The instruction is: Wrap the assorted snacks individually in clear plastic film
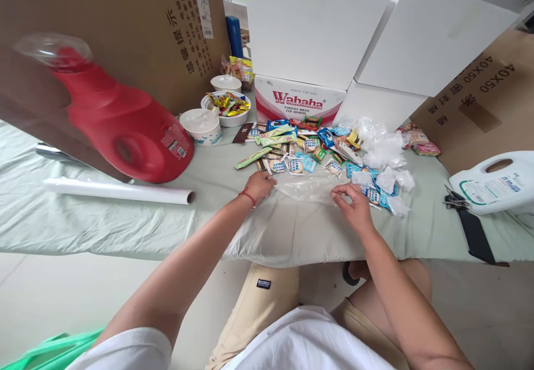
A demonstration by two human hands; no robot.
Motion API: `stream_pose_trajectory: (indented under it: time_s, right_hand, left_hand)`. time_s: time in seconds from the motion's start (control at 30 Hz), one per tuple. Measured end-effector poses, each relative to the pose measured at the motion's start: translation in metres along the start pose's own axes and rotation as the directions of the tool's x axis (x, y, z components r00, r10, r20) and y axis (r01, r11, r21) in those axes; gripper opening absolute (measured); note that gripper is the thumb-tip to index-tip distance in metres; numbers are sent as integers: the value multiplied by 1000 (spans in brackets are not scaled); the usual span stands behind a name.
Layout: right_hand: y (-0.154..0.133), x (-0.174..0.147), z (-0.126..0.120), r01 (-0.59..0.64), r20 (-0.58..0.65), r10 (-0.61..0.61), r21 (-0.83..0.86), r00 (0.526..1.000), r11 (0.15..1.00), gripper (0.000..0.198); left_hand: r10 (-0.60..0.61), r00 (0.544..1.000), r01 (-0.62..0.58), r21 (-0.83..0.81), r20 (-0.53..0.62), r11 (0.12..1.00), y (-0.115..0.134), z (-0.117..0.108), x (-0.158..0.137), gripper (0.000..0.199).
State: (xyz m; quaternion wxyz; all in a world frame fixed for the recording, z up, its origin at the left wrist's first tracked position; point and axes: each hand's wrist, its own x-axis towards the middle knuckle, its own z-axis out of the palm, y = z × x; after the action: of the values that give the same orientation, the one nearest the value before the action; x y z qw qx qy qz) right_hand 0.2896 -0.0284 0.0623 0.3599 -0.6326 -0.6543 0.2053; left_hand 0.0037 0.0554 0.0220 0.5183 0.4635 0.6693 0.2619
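Note:
A clear plastic bag (306, 188) stretches between my two hands, just above the cloth in front of the snack pile. My left hand (259, 187) pinches its left end; a red string circles that wrist. At the right end, my right hand (354, 204) has thumb and forefinger closed on the plastic. Right behind the bag lies a heap of small wrapped snacks (295, 165), with green stick packets (273, 136) on top. Crumpled clear bags (381, 146) rest at the heap's right side, and several small knotted ones lie near my right hand.
A red detergent jug (129, 119) and a white plastic-film roll (120, 191) lie left. Bowls (202, 128), one holding snacks, stand behind. A Wahaha carton (298, 100) backs the pile. Toward the right are a white bottle (496, 183), keys and a black strip (475, 233).

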Motion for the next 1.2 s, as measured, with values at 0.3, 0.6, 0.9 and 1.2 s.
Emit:
stream_pose_trajectory:
  time_s: [0.3, 0.6, 0.9, 1.2]
  right_hand:
    - [-48, -87, 11, 784, 294, -733, -115, 613, 610, 21]
    - [-40, -101, 56, 882, 458, -796, 51, 396, 468, 33]
    - [-58, -92, 98, 857, 488, -832, 278, 264, 435, 18]
    - [-62, -111, 64, 134, 222, -268, 480, 938, 867, 27]
  left_hand:
    - [-76, 997, 77, -34, 20, 996, 16, -5, 3, 15]
    - [-155, 984, 161, -64, 92, 985, 28, -12, 16, 18]
    - [-145, 985, 158, -154, 95, 975, 25, -13, 16, 21]
    - [-124, 990, 138, -232, 73, 963, 20, -12, 15, 18]
